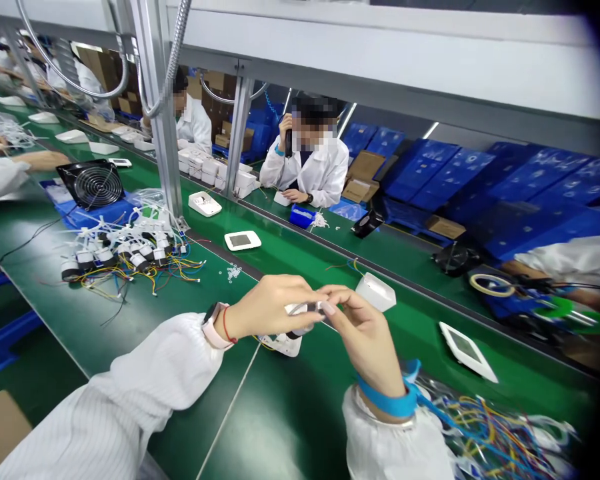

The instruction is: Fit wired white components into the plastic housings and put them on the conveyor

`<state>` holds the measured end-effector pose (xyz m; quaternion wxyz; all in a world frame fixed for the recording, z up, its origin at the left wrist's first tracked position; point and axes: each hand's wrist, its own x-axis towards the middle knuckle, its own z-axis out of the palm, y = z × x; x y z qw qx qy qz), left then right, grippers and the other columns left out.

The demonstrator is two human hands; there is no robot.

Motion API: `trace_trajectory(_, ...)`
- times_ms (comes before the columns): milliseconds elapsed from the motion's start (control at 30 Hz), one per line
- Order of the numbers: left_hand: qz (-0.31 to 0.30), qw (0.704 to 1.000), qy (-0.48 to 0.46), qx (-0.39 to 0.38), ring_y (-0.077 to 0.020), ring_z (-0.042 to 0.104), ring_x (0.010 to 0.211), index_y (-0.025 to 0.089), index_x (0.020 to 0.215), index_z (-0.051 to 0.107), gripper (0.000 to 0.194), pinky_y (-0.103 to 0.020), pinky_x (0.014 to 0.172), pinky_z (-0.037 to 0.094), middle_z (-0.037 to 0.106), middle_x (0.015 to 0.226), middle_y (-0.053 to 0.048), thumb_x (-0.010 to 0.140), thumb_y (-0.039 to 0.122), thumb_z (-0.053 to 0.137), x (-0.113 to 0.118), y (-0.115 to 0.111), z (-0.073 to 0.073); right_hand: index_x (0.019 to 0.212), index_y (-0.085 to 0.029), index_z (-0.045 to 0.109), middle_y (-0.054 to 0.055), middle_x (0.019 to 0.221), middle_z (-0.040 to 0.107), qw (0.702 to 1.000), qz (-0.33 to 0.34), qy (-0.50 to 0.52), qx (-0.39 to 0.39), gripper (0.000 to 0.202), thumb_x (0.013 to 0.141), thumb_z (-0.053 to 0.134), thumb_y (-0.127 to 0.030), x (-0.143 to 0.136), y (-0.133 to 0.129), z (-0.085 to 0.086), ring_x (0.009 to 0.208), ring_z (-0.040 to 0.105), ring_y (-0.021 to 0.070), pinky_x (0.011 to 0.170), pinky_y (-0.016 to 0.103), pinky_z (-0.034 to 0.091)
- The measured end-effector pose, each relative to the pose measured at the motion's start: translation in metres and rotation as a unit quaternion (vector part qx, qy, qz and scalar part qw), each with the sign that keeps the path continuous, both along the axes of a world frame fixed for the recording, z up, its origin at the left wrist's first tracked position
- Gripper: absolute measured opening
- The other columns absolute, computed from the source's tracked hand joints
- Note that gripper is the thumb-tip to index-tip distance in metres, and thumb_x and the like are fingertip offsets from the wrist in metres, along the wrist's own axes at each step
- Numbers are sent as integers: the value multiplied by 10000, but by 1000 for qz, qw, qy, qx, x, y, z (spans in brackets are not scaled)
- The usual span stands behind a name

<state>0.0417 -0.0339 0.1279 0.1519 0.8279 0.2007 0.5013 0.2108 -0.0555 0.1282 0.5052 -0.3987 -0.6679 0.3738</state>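
Note:
Both my hands meet above the green table. My left hand [275, 303] is closed round a short pale tube [300, 308], and a small black-and-white cylindrical part shows just under its fingers. With thumb and fingertips, my right hand [365, 330] pinches at the tube's end; a tiny piece there is too small to name. Below the left hand lies a white plastic housing [286, 345] with thin wires, partly hidden by the fingers. To the left sits a pile of small black-and-white cylindrical parts [140, 257] with tubes and coloured wires.
Small clear rings [234, 272] lie beyond my left wrist. The green conveyor [310, 263] carries white display units [243, 240] and a white housing [376, 291]. Coloured wire bundles [495, 433] lie at right. A black fan [93, 183] stands left. Co-workers [310, 160] sit across; metal posts [160, 133] rise between.

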Motion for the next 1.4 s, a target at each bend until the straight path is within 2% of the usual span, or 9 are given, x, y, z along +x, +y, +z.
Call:
trace_trajectory(200,-45,993,-31,-105,-125,621,686,142,790,707,128,-221,651,487,678,751,-59,762,244,635,-3,3,5,733,-212,535,39,874,577,995,38,91,-17,163,781,589,-358,-2,3,-8,837,562,181,735,342,471)
trace_trajectory(333,-17,996,-37,-81,-122,606,680,128,790,703,111,-228,650,481,669,739,-60,764,178,608,-4,7,2,839,-231,580,40,986,576,983,-51,173,24,158,823,520,-376,0,13,-14,990,533,177,853,345,420)
trace_trajectory(433,21,994,-70,-76,-117,596,668,126,808,700,129,-228,631,476,660,734,-57,779,190,591,-4,10,0,922,-235,556,55,1041,571,976,-95,196,4,236,851,435,-426,-2,22,-25,975,550,176,836,355,432)
trace_trajectory(667,87,991,-72,-72,-116,593,662,154,843,700,130,-232,628,483,651,738,-37,756,197,614,-4,10,-1,1041,-231,518,58,1059,579,986,41,151,-52,307,838,473,-456,-31,20,-49,1004,547,187,898,372,427)
trace_trajectory(867,106,987,-108,-48,-118,599,684,142,829,693,121,-232,645,492,645,754,-41,756,169,600,-3,7,0,1095,-231,482,55,1097,552,985,43,156,-60,388,756,614,-368,-53,12,-60,1070,508,204,953,383,401)
trace_trajectory(1033,124,992,-3,-25,-133,604,711,150,852,677,115,-237,648,493,646,793,-37,756,186,624,-2,2,-2,1042,-221,486,54,1077,574,964,42,219,-141,452,646,702,-253,-76,6,-73,1001,552,220,840,367,476)
trace_trajectory(1233,201,975,59,77,-181,585,835,143,810,648,117,-295,727,467,638,871,-73,800,155,532,-8,2,4,943,-222,513,-4,846,599,942,60,262,-199,368,618,682,-187,-72,4,-65,726,575,148,627,279,491)
trace_trajectory(1300,191,974,73,101,-186,575,894,153,793,626,98,-316,801,441,645,910,-65,802,170,531,-14,1,9,916,-224,513,-14,826,590,933,75,271,-223,333,626,673,-196,-68,5,-63,694,566,130,625,275,491)
trace_trajectory(1400,176,970,139,96,-164,581,788,162,840,611,87,-327,808,414,648,782,-20,800,191,539,-25,0,18,933,-234,491,-47,707,548,918,96,259,-284,327,648,647,-206,-64,5,-64,570,534,97,520,234,456)
